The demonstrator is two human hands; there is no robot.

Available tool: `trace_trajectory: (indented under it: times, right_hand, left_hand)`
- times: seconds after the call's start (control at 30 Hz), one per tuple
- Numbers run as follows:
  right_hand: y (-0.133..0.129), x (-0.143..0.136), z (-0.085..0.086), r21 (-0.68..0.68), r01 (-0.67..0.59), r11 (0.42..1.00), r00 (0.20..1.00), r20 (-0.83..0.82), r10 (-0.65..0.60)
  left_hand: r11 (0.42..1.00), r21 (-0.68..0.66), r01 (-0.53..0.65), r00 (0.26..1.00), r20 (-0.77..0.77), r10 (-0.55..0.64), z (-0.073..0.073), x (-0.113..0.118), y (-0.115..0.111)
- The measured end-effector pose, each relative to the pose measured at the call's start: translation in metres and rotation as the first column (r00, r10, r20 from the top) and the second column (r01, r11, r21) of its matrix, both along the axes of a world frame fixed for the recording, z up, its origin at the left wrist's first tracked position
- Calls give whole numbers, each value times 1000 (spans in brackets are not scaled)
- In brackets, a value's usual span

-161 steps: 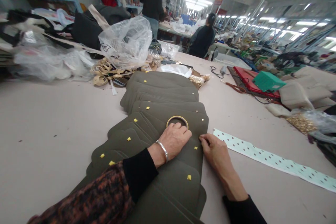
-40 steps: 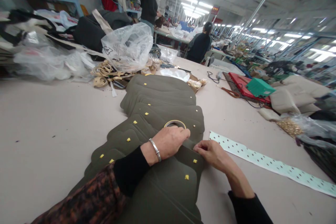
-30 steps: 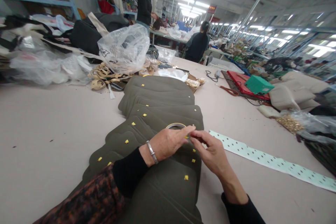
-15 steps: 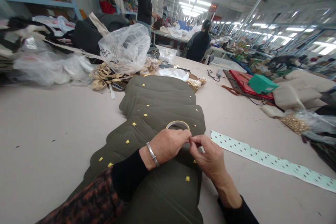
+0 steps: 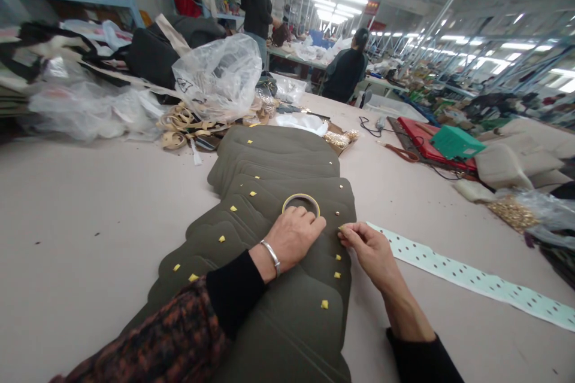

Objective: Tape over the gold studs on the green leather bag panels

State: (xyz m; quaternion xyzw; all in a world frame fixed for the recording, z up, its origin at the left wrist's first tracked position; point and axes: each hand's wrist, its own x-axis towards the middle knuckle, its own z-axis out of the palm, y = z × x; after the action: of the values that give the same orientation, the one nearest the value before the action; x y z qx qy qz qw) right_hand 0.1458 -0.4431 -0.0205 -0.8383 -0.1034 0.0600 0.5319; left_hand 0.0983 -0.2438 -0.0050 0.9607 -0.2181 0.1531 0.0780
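Note:
My left hand [image 5: 293, 240], with a bangle on the wrist, has its fingers closed over the near side of a roll of yellow tape [image 5: 300, 196]. The roll lies over a fanned stack of dark olive panels [image 5: 287, 317]. My right hand [image 5: 367, 246] is by the stack's right edge, thumb and forefinger pinching a small yellow piece of tape [image 5: 342, 228]. Small yellow tape squares [image 5: 324, 304] dot the panels along both sides. Small metal studs [image 5: 337, 213] show on panels farther up the right side.
A pale green dotted strip [image 5: 449, 266] lies to the right. Behind the stack are clear plastic bags [image 5: 220, 75], beige straps [image 5: 177, 122] and a box of gold fittings [image 5: 340, 139]. A green box [image 5: 457, 142] rests on a red case [image 5: 415, 134]. Two people are farther back.
My hands have come apart: the right has moved right with a small piece of tape. My left hand stays with the roll. Another yellow square is now visible on the right side.

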Motion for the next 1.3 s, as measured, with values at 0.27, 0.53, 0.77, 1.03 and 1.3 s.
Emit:
trace_trajectory:
  times: [0.27,0.53,0.77,1.03,1.3]
  right_hand:
    - [-4,-2,9,-316,-176,932,976,64,206]
    - [1,-14,9,-510,-242,825,914,166,371]
    - [11,-17,0,-616,-105,781,888,295,352]
    - [3,-13,2,-508,-132,851,946,191,261]
    - [3,-22,-5,-514,-97,853,908,306,288]
  left_hand:
    - [999,5,33,989,-147,-32,2,-6,3]
    - [998,5,59,981,-186,-57,3,-8,4]
    - [998,3,69,980,-185,-67,1,-9,5]
    - [998,-24,64,980,-188,-68,0,-9,5]
    - [998,-25,65,982,-175,-68,-2,-8,5]
